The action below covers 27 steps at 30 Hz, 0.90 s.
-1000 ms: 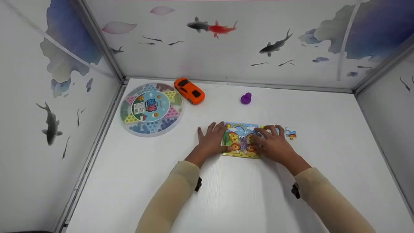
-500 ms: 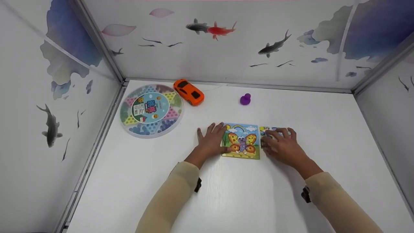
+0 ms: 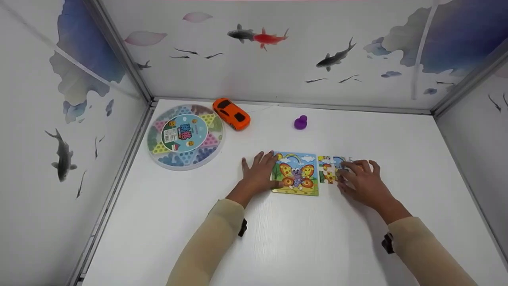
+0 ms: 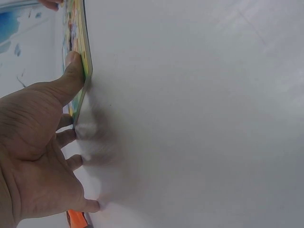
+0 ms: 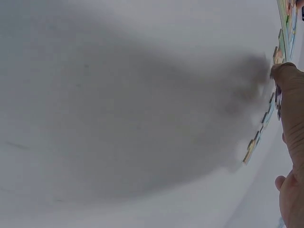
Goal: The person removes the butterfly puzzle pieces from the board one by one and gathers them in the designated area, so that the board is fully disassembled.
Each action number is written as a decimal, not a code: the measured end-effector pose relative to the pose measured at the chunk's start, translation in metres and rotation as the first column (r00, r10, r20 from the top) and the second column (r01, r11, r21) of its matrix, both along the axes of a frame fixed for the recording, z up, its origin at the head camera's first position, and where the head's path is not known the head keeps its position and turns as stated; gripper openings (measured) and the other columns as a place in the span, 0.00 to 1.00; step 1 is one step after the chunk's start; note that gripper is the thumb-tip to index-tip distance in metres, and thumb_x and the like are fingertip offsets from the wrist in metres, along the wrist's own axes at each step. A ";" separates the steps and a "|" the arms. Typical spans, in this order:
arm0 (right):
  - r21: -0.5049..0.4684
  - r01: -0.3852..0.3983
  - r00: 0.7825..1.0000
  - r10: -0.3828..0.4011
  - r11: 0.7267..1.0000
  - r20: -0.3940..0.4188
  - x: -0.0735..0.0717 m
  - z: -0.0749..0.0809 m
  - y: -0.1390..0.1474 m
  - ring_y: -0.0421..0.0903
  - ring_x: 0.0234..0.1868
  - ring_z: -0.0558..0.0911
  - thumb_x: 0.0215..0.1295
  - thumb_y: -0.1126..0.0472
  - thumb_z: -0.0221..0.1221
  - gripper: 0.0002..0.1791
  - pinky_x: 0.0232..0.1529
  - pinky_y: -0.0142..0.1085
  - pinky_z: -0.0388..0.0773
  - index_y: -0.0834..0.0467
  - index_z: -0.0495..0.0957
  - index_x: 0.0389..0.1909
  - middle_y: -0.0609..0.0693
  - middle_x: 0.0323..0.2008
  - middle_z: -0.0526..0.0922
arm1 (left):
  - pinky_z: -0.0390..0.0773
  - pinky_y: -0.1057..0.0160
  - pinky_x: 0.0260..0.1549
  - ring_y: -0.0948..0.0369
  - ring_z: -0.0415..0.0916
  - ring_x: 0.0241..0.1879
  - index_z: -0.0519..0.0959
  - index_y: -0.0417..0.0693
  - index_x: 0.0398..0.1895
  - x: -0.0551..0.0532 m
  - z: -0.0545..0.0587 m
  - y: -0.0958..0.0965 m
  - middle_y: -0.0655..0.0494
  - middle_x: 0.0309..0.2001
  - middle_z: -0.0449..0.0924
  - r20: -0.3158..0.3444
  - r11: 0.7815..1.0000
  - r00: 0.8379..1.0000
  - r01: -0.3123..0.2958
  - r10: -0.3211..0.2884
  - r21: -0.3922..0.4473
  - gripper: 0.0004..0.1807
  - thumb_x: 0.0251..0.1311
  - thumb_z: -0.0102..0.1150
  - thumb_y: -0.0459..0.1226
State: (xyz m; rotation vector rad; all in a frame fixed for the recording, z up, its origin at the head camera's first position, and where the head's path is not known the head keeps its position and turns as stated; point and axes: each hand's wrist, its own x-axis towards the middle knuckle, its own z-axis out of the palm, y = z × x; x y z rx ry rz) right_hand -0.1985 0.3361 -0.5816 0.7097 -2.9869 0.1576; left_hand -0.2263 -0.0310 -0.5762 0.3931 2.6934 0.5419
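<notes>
A square puzzle (image 3: pixel 295 172) with a butterfly and rainbow picture lies flat on the white table. My left hand (image 3: pixel 258 172) rests at its left side, fingers spread along the edge and the thumb (image 4: pixel 73 64) on its face near the lower corner. Right of the puzzle are several loose jigsaw pieces (image 3: pixel 326 171). My right hand (image 3: pixel 363 184) is bent over them, thumb and fingertips pinching a puzzle piece that the fingers mostly cover. In the right wrist view, the thumb (image 5: pixel 285 73) meets the edge of the row of pieces (image 5: pixel 259 133).
Toward the back left lies a round Chinese checkers set (image 3: pixel 185 137) with a clear cover. An orange toy car (image 3: pixel 231 114) touches or nearly touches its rim. A small purple toy (image 3: pixel 301 122) stands behind the puzzle. Printed walls (image 3: pixel 258 71) enclose the back and sides.
My right hand has moved from the puzzle's right side rightward over the loose pieces, uncovering the butterfly's right wing and the nearest pieces. My left hand has stayed in place.
</notes>
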 end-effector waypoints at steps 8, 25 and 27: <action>0.021 0.023 0.999 -0.023 1.000 0.022 0.002 0.002 0.008 0.66 0.71 0.73 0.73 0.53 0.73 0.22 0.74 0.77 0.57 0.55 0.87 0.64 0.59 0.73 0.81 | 0.39 0.21 0.83 0.50 0.39 0.92 0.52 0.60 0.92 0.000 0.000 0.000 0.59 0.93 0.46 -0.005 1.000 1.000 0.002 -0.002 -0.012 0.57 0.69 0.71 0.62; -0.023 -0.011 0.998 0.012 1.000 0.056 0.001 0.000 0.007 0.66 0.70 0.74 0.73 0.54 0.73 0.21 0.74 0.75 0.58 0.54 0.87 0.63 0.59 0.72 0.81 | 0.40 0.22 0.83 0.50 0.39 0.92 0.52 0.61 0.92 0.001 0.001 0.001 0.59 0.92 0.47 -0.011 1.000 1.000 0.000 0.000 -0.027 0.57 0.69 0.71 0.63; -0.030 -0.018 0.999 0.020 0.999 0.043 0.001 -0.001 0.006 0.65 0.69 0.74 0.72 0.55 0.73 0.20 0.73 0.75 0.60 0.54 0.88 0.62 0.59 0.72 0.82 | 0.40 0.21 0.83 0.50 0.39 0.92 0.52 0.60 0.92 0.000 0.000 0.001 0.59 0.92 0.47 -0.012 1.000 1.000 0.002 -0.002 -0.030 0.57 0.69 0.71 0.63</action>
